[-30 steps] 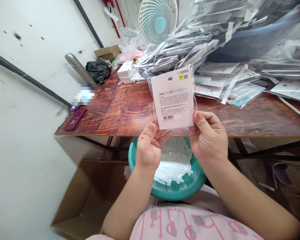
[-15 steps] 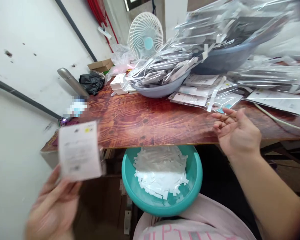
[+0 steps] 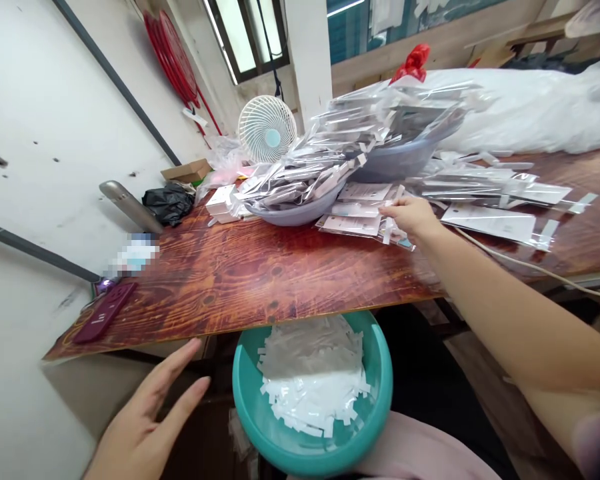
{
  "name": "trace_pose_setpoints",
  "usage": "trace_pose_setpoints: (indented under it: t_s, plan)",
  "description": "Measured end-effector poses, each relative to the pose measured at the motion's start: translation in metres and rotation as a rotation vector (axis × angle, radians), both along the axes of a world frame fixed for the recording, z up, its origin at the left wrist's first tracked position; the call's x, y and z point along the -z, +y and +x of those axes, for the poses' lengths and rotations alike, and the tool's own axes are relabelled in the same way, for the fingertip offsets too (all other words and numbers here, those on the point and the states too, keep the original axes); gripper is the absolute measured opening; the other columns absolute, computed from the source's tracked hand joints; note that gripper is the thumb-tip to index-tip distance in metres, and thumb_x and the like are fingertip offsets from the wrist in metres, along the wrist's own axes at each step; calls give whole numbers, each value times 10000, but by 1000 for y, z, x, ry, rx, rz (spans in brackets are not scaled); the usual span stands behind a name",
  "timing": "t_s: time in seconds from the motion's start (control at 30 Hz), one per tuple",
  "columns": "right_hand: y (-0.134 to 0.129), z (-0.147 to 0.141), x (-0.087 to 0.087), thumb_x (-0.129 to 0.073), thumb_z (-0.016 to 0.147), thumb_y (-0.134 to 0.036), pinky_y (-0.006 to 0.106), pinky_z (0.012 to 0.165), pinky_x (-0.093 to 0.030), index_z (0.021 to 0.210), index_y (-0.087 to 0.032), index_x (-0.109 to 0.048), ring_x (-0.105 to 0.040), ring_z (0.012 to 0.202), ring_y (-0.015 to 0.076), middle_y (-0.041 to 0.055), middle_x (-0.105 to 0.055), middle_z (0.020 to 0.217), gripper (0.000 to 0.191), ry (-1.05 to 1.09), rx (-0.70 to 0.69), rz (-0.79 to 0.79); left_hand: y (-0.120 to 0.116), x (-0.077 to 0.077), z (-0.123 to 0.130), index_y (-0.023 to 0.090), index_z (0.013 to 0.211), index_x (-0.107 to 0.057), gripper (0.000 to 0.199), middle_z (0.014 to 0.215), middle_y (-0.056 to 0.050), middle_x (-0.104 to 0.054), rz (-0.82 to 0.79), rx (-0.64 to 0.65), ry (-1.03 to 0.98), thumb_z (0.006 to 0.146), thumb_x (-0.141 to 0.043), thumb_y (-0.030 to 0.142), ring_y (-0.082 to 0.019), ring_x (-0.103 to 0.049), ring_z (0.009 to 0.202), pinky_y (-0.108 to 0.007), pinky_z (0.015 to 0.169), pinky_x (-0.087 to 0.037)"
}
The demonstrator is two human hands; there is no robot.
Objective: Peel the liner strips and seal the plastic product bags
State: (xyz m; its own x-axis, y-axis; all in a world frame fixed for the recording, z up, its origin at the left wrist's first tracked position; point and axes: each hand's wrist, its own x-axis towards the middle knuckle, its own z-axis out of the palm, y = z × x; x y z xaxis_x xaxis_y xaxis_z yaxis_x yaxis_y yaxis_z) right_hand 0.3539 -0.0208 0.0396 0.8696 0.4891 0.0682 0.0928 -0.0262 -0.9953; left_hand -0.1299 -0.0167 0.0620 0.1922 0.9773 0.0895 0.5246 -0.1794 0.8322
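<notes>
My left hand (image 3: 147, 413) is held low on the left, before the table edge. Its thumb and fingers are apart, with nothing between them. My right hand (image 3: 413, 217) reaches over the table, its fingers closed on a clear plastic packet (image 3: 353, 225) with a printed white card inside. That packet lies among several similar flat packets, and the hand covers part of it. A teal basin (image 3: 313, 460) stands at my lap, under the table's front edge. White paper-like strips (image 3: 313, 387) are heaped in it.
Two bluish-grey basins (image 3: 300, 217) heaped with clear packets stand further back. More packets (image 3: 490, 223) lie to the right near a pale cable (image 3: 510, 263). A white fan (image 3: 267, 130) is behind. A dark red phone-like object (image 3: 105, 312) rests on the wooden table (image 3: 220, 280) at left.
My left hand has let go of the carded packet, which is out of sight. My right hand has moved from open above the table edge to the packets further back. The view has tilted up.
</notes>
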Motion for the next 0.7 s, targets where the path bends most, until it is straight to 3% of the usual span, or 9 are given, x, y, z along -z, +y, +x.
trace_pose_setpoints:
  t_s: [0.07,0.13,0.23,0.33,0.43,0.53,0.6,0.7]
  plan:
    - [-2,-3,-20,-758,557,-103,235,502,-336,513,-152,-547,-406,486,70,-56,-471,475,220,-13,-43,57,0,-10,19,351,1160,-626,480,1261,15,-608,-43,230,215,692,-719,401,-292,-517,1202,-399,1005,-447]
    - [-11,-9,-42,-708,596,-96,239,568,-388,527,-157,-522,-469,556,76,-45,-507,546,207,-8,-139,186,1,-24,37,325,1156,-631,424,1233,-1,-626,-37,374,288,743,-667,417,-264,-558,1152,-381,994,-454]
    - [-28,-25,-73,-642,614,-64,264,624,-426,549,-153,-532,-561,652,107,-4,-585,618,157,-40,-277,349,7,-42,65,264,1057,-686,322,1118,-32,-681,61,407,188,765,-655,398,-240,-621,1026,-337,919,-495]
    - [-40,-52,-92,-593,629,-39,266,588,-406,571,-143,-569,-602,669,130,28,-637,643,121,-109,-559,403,16,-45,104,216,1036,-689,312,1090,-66,-687,79,357,-45,777,-651,387,-207,-648,895,-286,768,-535]
    - [-43,-84,-95,-617,669,-98,258,550,-402,616,-145,-603,-609,638,137,37,-667,674,72,-52,-830,272,24,-33,145,231,1156,-622,427,1167,-77,-646,-29,415,-354,758,-681,375,-139,-633,758,-235,637,-518]
    - [-37,-107,-86,-705,676,-218,235,510,-402,639,-162,-602,-590,613,123,29,-674,700,123,40,-952,162,27,-18,175,206,1002,-693,307,980,-61,-698,-274,547,-631,736,-710,358,-106,-610,681,-213,613,-497]
    - [-32,-115,-78,-744,670,-298,225,511,-410,640,-170,-595,-578,616,110,19,-669,713,199,53,-960,145,28,-10,185,186,861,-722,211,803,-34,-699,-356,511,-778,713,-735,336,-100,-604,652,-212,619,-495]
    - [-24,-115,-63,-771,649,-366,242,574,-462,678,-177,-633,-583,632,105,3,-658,710,236,46,-923,158,33,-5,192,177,835,-722,208,762,-15,-687,-354,342,-934,671,-772,294,-100,-609,647,-226,635,-504]
